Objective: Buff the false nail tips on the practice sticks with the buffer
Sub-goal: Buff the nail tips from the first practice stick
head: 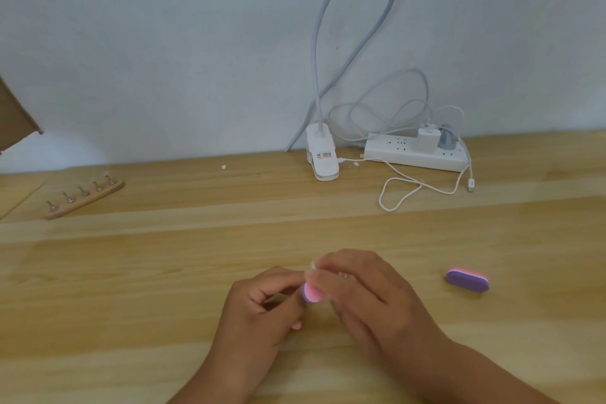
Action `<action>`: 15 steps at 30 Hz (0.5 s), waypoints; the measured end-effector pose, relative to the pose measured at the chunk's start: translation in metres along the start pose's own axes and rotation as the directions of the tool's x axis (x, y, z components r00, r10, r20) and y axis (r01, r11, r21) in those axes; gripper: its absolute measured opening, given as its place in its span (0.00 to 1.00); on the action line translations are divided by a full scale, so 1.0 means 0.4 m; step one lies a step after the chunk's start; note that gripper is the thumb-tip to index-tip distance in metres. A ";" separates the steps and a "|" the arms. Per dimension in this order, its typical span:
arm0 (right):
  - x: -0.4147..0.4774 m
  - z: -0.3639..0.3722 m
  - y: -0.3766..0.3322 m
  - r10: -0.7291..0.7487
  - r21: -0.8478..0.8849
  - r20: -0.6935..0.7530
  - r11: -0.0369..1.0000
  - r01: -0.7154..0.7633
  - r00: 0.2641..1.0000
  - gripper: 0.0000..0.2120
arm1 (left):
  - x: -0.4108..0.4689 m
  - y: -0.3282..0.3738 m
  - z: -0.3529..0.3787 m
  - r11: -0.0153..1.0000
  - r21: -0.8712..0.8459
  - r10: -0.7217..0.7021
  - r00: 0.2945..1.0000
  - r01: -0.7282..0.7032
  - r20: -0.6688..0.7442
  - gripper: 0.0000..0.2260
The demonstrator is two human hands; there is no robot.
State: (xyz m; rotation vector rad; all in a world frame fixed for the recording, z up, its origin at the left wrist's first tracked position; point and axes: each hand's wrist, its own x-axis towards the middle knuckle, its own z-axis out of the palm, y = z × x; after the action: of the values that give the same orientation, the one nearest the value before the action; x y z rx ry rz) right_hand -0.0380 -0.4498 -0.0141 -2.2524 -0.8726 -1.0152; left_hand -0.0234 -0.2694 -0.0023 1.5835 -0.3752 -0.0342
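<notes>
Currently mid-buff: left hand [262, 305] is pinching the pink buffer [310, 292] low at centre, and right hand [367, 298] is curling its fingers round what looks like a clear nail tip [313, 267] held against it, though blur is hiding the exact grip. Next move is calling for short, light strokes, then a stick swap. Spare buffer [467, 279] is lying well right; holder [83, 195] with five practice sticks is standing far left.

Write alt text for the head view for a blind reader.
The left hand and right hand meet around a pink buffer over a wooden table, grip blurred. A second buffer lies to the right; a stand of practice sticks sits far left.
</notes>
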 end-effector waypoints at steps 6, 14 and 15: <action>0.007 -0.004 0.013 0.133 -0.005 -0.058 0.991 -0.133 0.989 0.16 | 0.000 -0.005 0.000 0.999 -0.022 -0.029 0.999 0.028 -0.034 0.06; 0.002 0.000 0.017 0.186 0.017 -0.085 0.982 -0.186 0.979 0.10 | -0.005 0.006 0.000 0.999 -0.018 -0.044 0.999 0.043 -0.029 0.08; 0.001 0.000 0.014 0.184 0.039 -0.098 0.983 -0.181 0.978 0.10 | -0.006 0.006 0.000 0.999 -0.021 -0.048 0.998 0.047 -0.030 0.08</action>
State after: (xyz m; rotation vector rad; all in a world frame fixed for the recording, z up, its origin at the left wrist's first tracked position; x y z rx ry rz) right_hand -0.0337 -0.4534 -0.0147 -2.1890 -0.6208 -1.0145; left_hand -0.0260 -0.2689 -0.0005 1.5707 -0.3121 -0.0503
